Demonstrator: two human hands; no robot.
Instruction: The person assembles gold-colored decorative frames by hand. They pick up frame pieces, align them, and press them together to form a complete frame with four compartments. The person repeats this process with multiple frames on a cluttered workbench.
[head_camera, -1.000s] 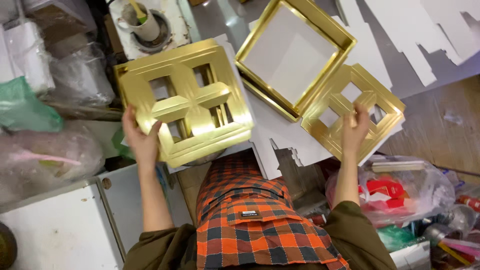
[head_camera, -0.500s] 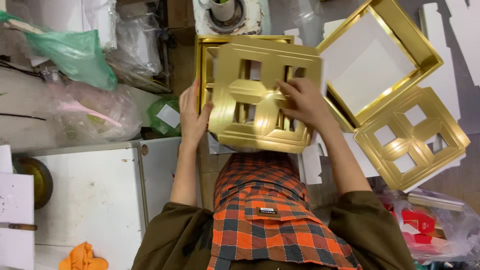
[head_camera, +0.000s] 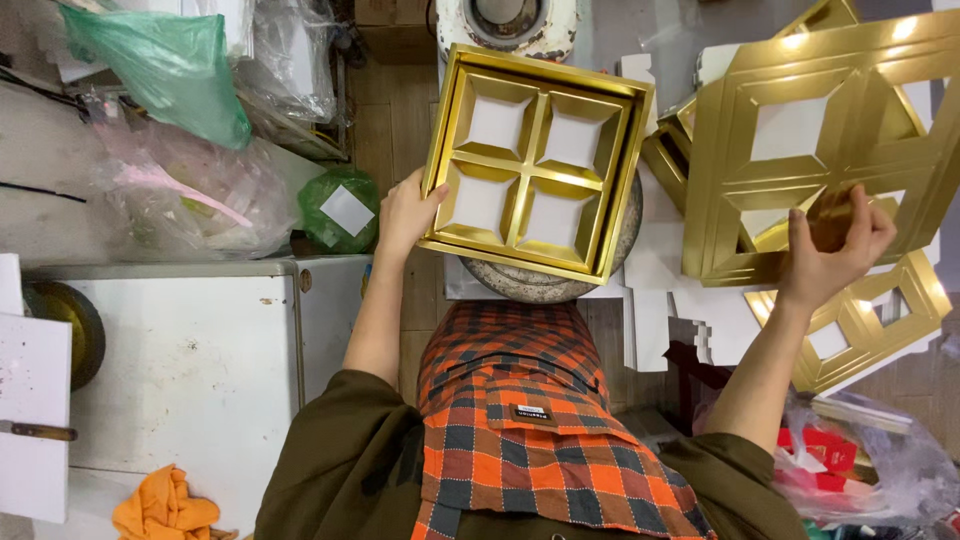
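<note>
A square gold box (head_camera: 535, 160) with a four-cell gold divider set in it rests on a round stool top (head_camera: 545, 283) in front of me. My left hand (head_camera: 405, 212) grips the box's left edge. Up at the right, my right hand (head_camera: 835, 245) pinches the lower edge of a flat gold four-window insert (head_camera: 815, 140) and holds it in the air. Another gold window insert (head_camera: 865, 325) lies below that hand on white card. A further gold box part (head_camera: 672, 150) is partly hidden behind the held insert.
White cut card sheets (head_camera: 670, 300) lie under the gold pieces. To the left are a green plastic bag (head_camera: 165, 65), clear bags (head_camera: 190, 190), a white cabinet top (head_camera: 190, 360) and an orange cloth (head_camera: 165, 505). A bag with red items (head_camera: 840, 460) sits at lower right.
The divider I held over the box with both hands now sits inside it. My right hand has gone to the right and lifted another gold insert. My left hand stays at the box's edge.
</note>
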